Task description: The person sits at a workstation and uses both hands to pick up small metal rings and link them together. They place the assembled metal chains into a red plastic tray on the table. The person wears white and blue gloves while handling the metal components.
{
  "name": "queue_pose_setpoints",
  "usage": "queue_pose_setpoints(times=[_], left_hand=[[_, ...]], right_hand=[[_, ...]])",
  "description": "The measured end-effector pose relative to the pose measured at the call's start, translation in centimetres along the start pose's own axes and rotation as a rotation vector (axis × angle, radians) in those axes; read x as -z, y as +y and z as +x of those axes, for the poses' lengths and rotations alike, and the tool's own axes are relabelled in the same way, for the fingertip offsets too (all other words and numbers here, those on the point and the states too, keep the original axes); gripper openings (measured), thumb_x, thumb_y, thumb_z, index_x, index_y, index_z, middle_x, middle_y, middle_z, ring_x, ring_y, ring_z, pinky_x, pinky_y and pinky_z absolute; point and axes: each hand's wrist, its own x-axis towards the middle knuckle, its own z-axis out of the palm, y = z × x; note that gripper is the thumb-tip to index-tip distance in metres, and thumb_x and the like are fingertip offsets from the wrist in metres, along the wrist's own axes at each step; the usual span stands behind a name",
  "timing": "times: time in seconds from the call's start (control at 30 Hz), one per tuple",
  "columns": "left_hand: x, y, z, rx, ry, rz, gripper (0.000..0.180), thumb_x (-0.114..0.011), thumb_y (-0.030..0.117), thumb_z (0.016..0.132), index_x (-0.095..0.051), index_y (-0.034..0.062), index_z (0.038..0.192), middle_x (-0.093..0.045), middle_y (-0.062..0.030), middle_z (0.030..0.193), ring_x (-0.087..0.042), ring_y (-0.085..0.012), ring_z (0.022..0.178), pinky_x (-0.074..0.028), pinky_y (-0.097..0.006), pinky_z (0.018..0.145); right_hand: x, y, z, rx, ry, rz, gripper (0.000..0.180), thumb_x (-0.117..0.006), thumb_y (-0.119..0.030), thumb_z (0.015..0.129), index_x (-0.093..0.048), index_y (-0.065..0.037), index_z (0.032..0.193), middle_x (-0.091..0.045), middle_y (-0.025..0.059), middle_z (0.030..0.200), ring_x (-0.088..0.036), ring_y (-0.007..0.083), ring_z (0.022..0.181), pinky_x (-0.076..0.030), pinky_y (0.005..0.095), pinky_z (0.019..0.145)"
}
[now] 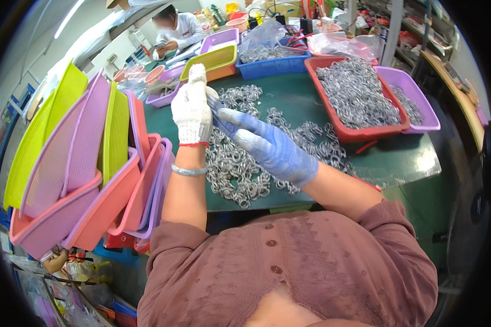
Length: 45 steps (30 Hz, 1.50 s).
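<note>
My left hand, in a white knitted glove with a red cuff edge, is raised over the table's left part. At least one of its fingers is stretched out away from me; the others are partly hidden. My right hand, in a blue glove with pale fingertips, reaches across with long, stretched fingers. Its fingertips meet the side of the left glove, and I see nothing held between them. Below both hands, many grey metal rings, some seemingly linked, lie in loose heaps on the green tabletop.
Stacked purple, green and pink plastic baskets stand close on my left. A red tray of metal rings and a purple tray sit at the right. Farther back are a blue tray, a yellow-green tray and a seated person.
</note>
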Motion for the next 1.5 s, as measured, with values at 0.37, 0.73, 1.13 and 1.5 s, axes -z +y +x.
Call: queue_pose_setpoints(times=[0.37, 0.73, 1.13, 1.5], left_hand=[[-1.4, -0.5, 8.1, 0.237, -0.114, -0.389, 0.036, -0.049, 0.037, 0.097, -0.058, 0.0082, 0.078, -0.053, -0.0015, 0.058, -0.046, -0.0096, 0.049, -0.038, -0.024, 0.045], [-20.7, 11.7, -5.6, 0.623, -0.258, -0.945, 0.048, -0.035, 0.039, 0.102, -0.046, 0.003, 0.131, -0.057, -0.0091, 0.117, -0.054, -0.02, 0.109, -0.041, -0.031, 0.099], [-23.2, 13.4, -10.3, 0.427, -0.804, -0.385, 0.041, -0.044, 0.018, 0.099, -0.04, 0.0034, 0.137, -0.052, -0.0106, 0.13, -0.053, -0.0202, 0.116, -0.043, -0.033, 0.098], [-9.6, 7.7, -5.4, 0.062, -1.46, -0.158, 0.029, -0.064, 0.015, 0.087, -0.065, 0.0025, 0.113, -0.06, -0.0112, 0.11, -0.055, -0.0197, 0.106, -0.043, -0.03, 0.092]], right_hand=[[10.0, -3.5, -3.5, -0.381, 0.141, 0.525, 0.074, -0.055, -0.008, 0.09, -0.013, -0.016, 0.151, -0.035, 0.0196, 0.145, -0.047, 0.0394, 0.123, -0.043, 0.0452, 0.099], [12.0, -13.0, -1.1, -0.041, 0.815, -0.258, 0.034, -0.053, -0.009, 0.093, -0.046, -0.001, 0.126, -0.061, 0.0088, 0.105, -0.058, 0.0142, 0.096, -0.047, 0.0281, 0.084], [24.3, -17.6, -4.6, -0.246, 1.205, -0.317, 0.011, -0.054, -0.01, 0.086, -0.063, -0.004, 0.09, -0.062, 0.0055, 0.079, -0.061, 0.0188, 0.072, -0.05, 0.0324, 0.065], [34.5, -17.8, -7.0, -0.701, 0.812, -1.493, 0.071, -0.07, -0.037, 0.076, -0.044, -0.001, 0.132, -0.054, 0.0274, 0.123, -0.051, 0.0406, 0.115, -0.042, 0.0435, 0.097]])
